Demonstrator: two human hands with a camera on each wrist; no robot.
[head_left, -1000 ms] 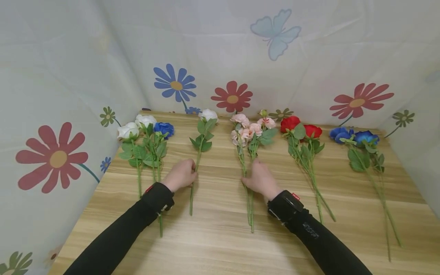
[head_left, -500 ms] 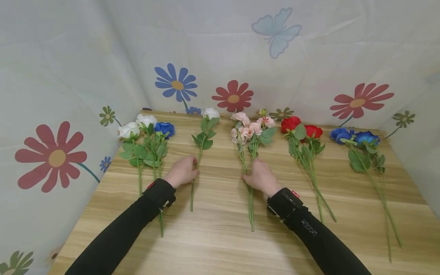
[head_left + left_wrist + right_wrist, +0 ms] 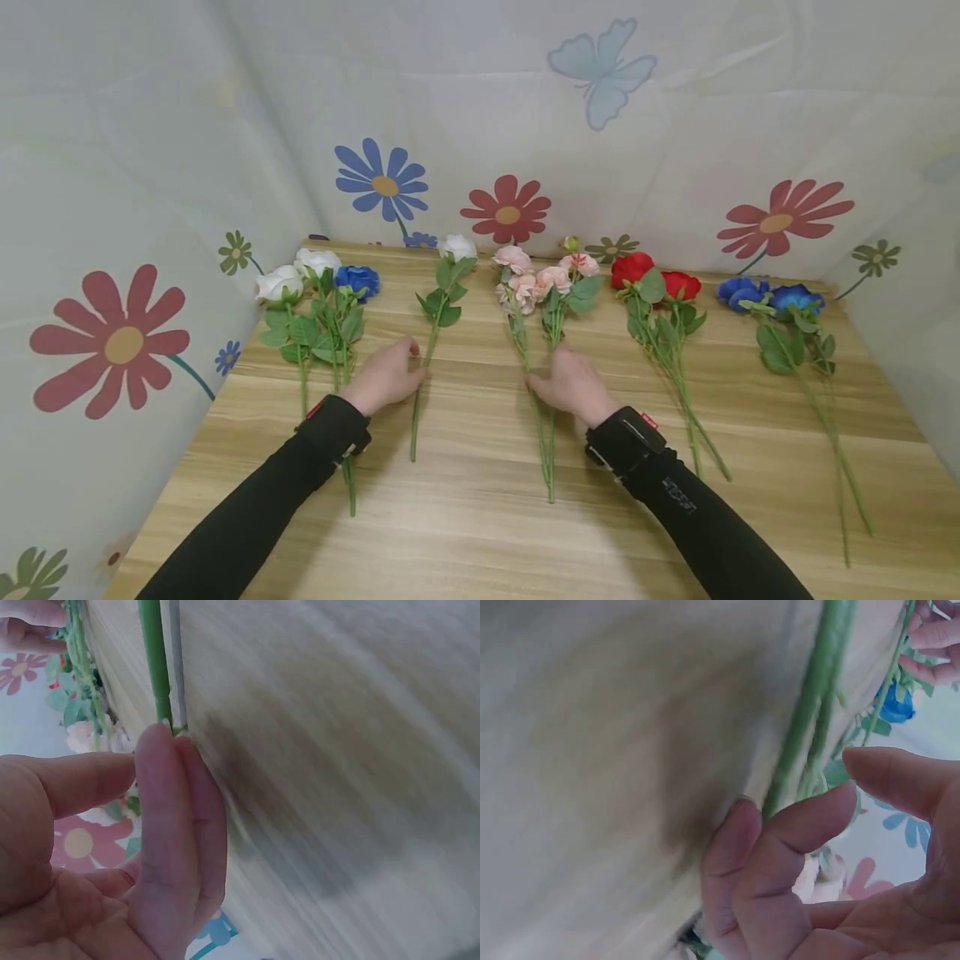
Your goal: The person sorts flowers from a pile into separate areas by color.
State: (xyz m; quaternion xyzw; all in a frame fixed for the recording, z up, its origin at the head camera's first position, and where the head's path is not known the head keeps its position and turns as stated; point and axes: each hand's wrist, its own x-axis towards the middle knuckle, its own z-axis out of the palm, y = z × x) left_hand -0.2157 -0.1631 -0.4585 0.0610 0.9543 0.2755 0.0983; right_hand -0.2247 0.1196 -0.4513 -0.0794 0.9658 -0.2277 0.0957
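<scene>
In the head view my left hand (image 3: pixel 384 377) is at the stem of a single white rose (image 3: pixel 456 247) lying on the table. Its fingers are nearly straight, and the left wrist view has the green stem (image 3: pixel 155 664) running behind the fingertips. My right hand (image 3: pixel 573 385) is over the stems of pale pink flowers (image 3: pixel 553 280). In the right wrist view its thumb stands apart from the loosely bent fingers (image 3: pixel 769 877), and the green stems (image 3: pixel 806 727) pass behind them.
White roses (image 3: pixel 279 285) and a blue rose (image 3: pixel 358 282) lie at the left of the wooden table (image 3: pixel 465 542). Red roses (image 3: pixel 632 271) and blue roses (image 3: pixel 797 298) lie to the right. A flower-printed cloth (image 3: pixel 465 100) hangs behind the table.
The left hand has drawn slightly left and its fingers have loosened at the white rose's stem. The left pink flower stem has shifted a little left, its blooms spreading from the others.
</scene>
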